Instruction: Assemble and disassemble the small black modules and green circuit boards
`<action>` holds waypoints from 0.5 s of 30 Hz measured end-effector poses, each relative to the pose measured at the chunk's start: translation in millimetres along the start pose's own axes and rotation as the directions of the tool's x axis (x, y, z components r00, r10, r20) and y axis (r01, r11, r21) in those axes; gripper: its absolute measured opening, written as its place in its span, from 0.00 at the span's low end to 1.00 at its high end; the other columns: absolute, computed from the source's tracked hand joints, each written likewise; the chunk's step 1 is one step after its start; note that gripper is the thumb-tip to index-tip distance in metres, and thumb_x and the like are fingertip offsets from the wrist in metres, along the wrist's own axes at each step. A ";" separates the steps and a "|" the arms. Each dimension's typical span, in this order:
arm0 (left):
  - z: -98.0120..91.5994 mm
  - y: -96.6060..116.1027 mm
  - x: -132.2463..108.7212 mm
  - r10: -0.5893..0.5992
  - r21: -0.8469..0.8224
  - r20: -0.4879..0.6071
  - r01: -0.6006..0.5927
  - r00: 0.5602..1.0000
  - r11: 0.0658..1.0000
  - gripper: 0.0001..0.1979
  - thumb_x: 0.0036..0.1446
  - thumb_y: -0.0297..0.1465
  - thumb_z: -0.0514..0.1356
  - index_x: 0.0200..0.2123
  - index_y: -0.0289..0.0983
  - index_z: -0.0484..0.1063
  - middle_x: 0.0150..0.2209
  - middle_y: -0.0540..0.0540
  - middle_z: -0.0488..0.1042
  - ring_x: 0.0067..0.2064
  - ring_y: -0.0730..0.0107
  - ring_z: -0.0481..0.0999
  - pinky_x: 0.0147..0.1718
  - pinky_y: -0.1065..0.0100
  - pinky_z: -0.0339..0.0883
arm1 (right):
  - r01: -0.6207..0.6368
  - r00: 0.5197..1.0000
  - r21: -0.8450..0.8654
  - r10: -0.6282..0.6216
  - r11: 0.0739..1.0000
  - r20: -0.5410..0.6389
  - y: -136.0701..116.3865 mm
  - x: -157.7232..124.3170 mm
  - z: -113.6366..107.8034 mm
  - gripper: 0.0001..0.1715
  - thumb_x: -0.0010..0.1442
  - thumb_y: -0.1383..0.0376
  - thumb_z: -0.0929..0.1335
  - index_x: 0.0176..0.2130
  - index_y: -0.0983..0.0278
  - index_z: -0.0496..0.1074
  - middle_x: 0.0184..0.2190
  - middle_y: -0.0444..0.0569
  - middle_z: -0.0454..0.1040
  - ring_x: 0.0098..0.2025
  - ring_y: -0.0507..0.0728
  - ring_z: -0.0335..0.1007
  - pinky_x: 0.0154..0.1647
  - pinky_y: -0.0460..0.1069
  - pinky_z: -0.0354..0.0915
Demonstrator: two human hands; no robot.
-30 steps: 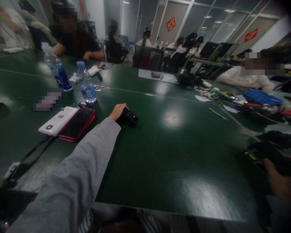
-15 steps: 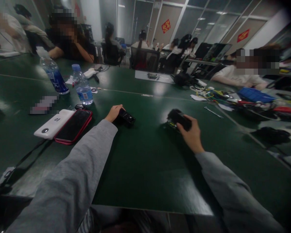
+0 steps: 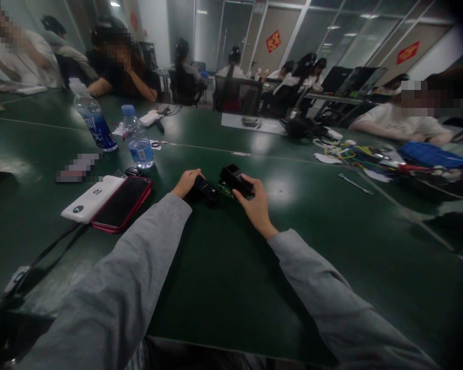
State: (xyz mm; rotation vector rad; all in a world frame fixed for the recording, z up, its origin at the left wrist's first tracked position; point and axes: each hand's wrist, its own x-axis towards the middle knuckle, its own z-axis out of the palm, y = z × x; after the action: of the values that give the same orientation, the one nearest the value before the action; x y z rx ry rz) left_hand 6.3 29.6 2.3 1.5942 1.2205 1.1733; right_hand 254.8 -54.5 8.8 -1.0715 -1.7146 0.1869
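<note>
My left hand (image 3: 188,184) is closed over the near-left end of a small black device (image 3: 207,191) that lies low at the table top. In my right hand (image 3: 257,205) is a black housing (image 3: 234,176), pinched between thumb and fingers from its right side. A bit of green circuit board (image 3: 226,190) shows along the housing's lower edge. The two black pieces are close together, the right one slightly higher and farther back; whether they touch I cannot tell.
Left of my hands lie a red-cased phone (image 3: 122,201) and a white power bank (image 3: 92,198). Behind them stand a water bottle (image 3: 137,139) and a blue-labelled bottle (image 3: 94,121). At right are a wrench (image 3: 355,184), tangled cables and a blue tray (image 3: 434,154). People sit around.
My right hand has moved left with the black housing, bringing it beside the black device. The left hand keeps its hold, and the view has shifted slightly.
</note>
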 end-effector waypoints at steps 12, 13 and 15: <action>-0.1 3.2 -0.9 -0.038 0.016 0.011 0.038 0.999 0.999 0.22 0.58 0.43 0.49 0.25 0.35 0.74 0.25 0.46 0.73 0.31 0.65 0.71 0.38 0.65 0.65 | -0.007 1.000 -0.031 0.008 0.999 0.029 1.5 0.9 -1.4 0.24 0.60 0.60 0.69 0.55 0.59 0.64 0.51 0.52 0.69 0.52 0.61 0.67 0.51 0.60 0.66; -0.1 4.1 -1.2 -0.041 0.027 0.010 0.041 0.999 0.999 0.22 0.58 0.43 0.49 0.25 0.35 0.74 0.25 0.46 0.73 0.32 0.65 0.72 0.39 0.65 0.65 | -0.005 1.000 -0.038 0.005 0.999 0.008 0.9 0.6 -2.5 0.24 0.60 0.60 0.69 0.55 0.59 0.64 0.51 0.52 0.69 0.51 0.61 0.68 0.51 0.60 0.67; 0.1 5.8 -1.7 -0.047 0.042 0.010 0.046 0.999 0.998 0.23 0.58 0.44 0.48 0.25 0.35 0.74 0.26 0.45 0.73 0.32 0.64 0.72 0.39 0.64 0.65 | 0.014 0.997 -0.060 -0.018 0.998 -0.069 -0.5 -0.1 -5.4 0.24 0.60 0.59 0.70 0.54 0.59 0.65 0.49 0.52 0.69 0.51 0.60 0.68 0.51 0.60 0.67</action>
State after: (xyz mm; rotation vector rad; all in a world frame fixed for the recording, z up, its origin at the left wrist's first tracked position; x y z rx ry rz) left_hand 7.6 26.7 7.4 1.5924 1.2756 1.1148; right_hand 258.9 -56.8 11.3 -1.0953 -1.6748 0.0875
